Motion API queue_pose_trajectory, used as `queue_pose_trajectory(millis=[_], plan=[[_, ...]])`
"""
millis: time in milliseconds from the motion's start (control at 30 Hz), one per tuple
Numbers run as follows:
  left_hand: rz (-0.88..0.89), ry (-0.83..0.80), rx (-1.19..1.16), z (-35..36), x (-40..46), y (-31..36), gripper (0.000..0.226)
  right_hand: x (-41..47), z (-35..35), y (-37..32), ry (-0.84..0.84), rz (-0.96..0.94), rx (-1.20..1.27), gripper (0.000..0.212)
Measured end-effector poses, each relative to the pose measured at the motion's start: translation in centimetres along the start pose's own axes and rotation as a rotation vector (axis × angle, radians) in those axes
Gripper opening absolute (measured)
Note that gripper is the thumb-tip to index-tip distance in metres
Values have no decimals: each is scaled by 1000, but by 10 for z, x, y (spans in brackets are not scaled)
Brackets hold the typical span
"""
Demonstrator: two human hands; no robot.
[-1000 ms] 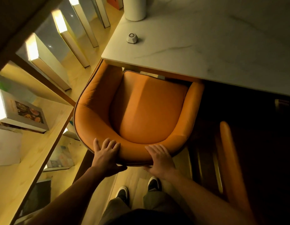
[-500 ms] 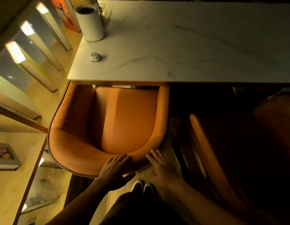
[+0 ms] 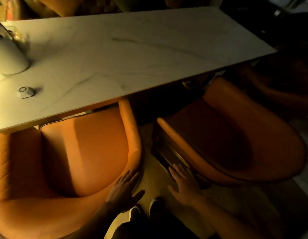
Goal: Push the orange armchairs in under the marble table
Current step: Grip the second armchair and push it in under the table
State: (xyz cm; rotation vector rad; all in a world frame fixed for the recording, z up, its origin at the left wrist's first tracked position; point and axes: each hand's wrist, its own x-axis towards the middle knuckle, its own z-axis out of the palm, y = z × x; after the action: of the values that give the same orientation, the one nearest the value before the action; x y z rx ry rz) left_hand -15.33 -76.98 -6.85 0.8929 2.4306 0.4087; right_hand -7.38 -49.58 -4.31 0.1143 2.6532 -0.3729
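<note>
A: Where do the chairs stand?

B: The left orange leather armchair with a rounded back [image 3: 66,163] has the front of its seat and its arm tips tucked beneath the near edge of the long white marble table with grey veins [image 3: 125,56]. The right orange armchair in shadow [image 3: 236,135] sits at an angle; its far arm goes under the table edge, while its near arm ends short of it.

A: And the hands?

B: The left hand [image 3: 123,188] lies flat on the right rear curve of the left armchair's back, fingers [image 3: 130,176] stretched out and slightly apart, thumb splayed, gripping nothing. The right hand [image 3: 184,185] is open too, fingers apart, at the dark lower side of the right armchair near its pale metal trim (whether it touches, I cannot tell).

A: Anything on the table?

B: A white cylindrical container [image 3: 9,57] at the far left, and near it a small white faceted knob-like object with a dark ring on top [image 3: 26,91].

A: Any writing or brand?

B: None I can read; the light is dim. A pair of dark shoes with white toes [image 3: 144,208] stands on the pale wooden floor [image 3: 149,180] between the chairs.
</note>
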Motion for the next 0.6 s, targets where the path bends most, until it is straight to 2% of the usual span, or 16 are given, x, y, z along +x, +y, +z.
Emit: queue_pose_trajectory(millis=[100, 300, 600], plan=[[48, -5, -2, 0, 17, 9, 90, -24, -6, 21, 20, 106, 44, 75], [87, -52, -20, -7, 49, 34, 87, -61, -21, 61, 68, 283, 162, 75], [135, -63, -14, -16, 104, 95, 93, -86, -29, 144, 191, 381, 163, 77]])
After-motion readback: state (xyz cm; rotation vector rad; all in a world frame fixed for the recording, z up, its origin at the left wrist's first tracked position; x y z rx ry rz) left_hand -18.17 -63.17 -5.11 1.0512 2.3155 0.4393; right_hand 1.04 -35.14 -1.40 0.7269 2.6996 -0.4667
